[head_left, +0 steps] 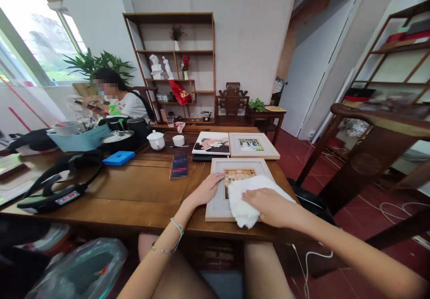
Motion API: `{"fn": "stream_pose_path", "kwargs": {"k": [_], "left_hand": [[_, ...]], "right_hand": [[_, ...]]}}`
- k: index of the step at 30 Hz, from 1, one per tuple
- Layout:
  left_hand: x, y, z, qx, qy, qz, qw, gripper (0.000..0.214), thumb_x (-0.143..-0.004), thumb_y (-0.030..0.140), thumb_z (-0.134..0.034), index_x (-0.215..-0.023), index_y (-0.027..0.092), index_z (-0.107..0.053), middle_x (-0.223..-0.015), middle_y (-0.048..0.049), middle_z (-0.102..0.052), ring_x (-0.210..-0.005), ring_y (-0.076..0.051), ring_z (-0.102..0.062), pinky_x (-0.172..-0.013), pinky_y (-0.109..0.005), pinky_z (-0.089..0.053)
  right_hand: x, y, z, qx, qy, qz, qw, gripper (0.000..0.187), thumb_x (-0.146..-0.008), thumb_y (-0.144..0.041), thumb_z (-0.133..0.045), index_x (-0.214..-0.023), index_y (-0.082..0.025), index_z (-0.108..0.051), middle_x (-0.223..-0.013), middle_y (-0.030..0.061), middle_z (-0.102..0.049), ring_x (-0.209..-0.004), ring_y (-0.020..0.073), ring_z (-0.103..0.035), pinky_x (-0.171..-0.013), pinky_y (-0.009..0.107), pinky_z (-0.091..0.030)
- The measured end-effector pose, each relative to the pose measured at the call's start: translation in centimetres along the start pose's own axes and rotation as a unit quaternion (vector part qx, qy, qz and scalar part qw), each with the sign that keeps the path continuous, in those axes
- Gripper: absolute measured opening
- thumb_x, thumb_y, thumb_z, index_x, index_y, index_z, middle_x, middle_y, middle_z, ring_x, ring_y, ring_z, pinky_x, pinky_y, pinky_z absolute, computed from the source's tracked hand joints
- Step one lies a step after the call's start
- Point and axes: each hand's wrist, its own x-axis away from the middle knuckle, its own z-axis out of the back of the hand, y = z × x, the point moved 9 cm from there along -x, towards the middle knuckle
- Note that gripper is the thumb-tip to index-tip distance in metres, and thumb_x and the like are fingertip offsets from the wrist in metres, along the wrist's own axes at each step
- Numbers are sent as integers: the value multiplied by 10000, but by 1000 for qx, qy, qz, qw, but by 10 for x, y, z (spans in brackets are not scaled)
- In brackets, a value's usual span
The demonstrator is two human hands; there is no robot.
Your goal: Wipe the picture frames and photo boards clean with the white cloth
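A light wooden picture frame [217,167] lies flat on the wooden table [141,187] right in front of me. My left hand [204,190] rests flat on the frame's left border, fingers stretched toward the photo. My right hand [270,206] presses down on a white cloth [242,196] that covers the frame's right half and part of the photo. Behind it lie a second framed photo [254,145] and an unframed print [212,143] on a dark stack.
A phone [179,165] lies left of the frame, with a blue box [118,157], white teapot [156,140], cup [178,140] and black headset [57,185] further left. Another person [116,95] sits at the far left. A wooden chair [366,151] stands to my right, shelves beyond.
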Motion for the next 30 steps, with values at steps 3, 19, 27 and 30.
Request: {"fn": "stream_pose_path", "kwargs": {"k": [3, 19, 27, 30], "left_hand": [[0, 1, 0, -4, -3, -3, 1000, 493, -888, 75, -344, -1331, 168, -539, -1363, -136, -544, -1290, -229, -482, -1151, -486, -338], [-2, 6, 2, -23, 0, -5, 1000, 600, -817, 14, -367, -1366, 210, -508, -1466, -78, -461, -1379, -246, -375, -1185, -491, -258], [1, 1, 0, -11, -6, -2, 1000, 544, -831, 40, -368, -1325, 177, -550, -1375, -119, -545, -1291, -230, -478, -1146, -463, -342], [1, 1, 0, -6, -6, -3, 1000, 547, -832, 44, -362, -1332, 171, -544, -1377, -124, -542, -1298, -225, -476, -1154, -461, -332]], "right_hand": [[-14, 48, -4, 2, 39, -55, 998, 560, -708, 15, -474, -1231, -132, -607, -1280, 169, -619, -1198, 297, -566, -984, 427, -433], [-133, 40, 19, 7, 157, -3, 988, 427, -673, 1, -527, -1065, -138, -625, -1176, 149, -645, -1261, 293, -470, -1017, 421, -362], [-82, 80, 9, 69, 95, -57, 991, 404, -690, 30, -510, -1056, -89, -633, -1104, 194, -656, -1176, 298, -539, -1048, 417, -329], [-52, 100, 8, 94, 86, -109, 986, 502, -678, 64, -481, -1151, -59, -595, -1117, 216, -652, -1284, 328, -452, -1087, 470, -277]]}}
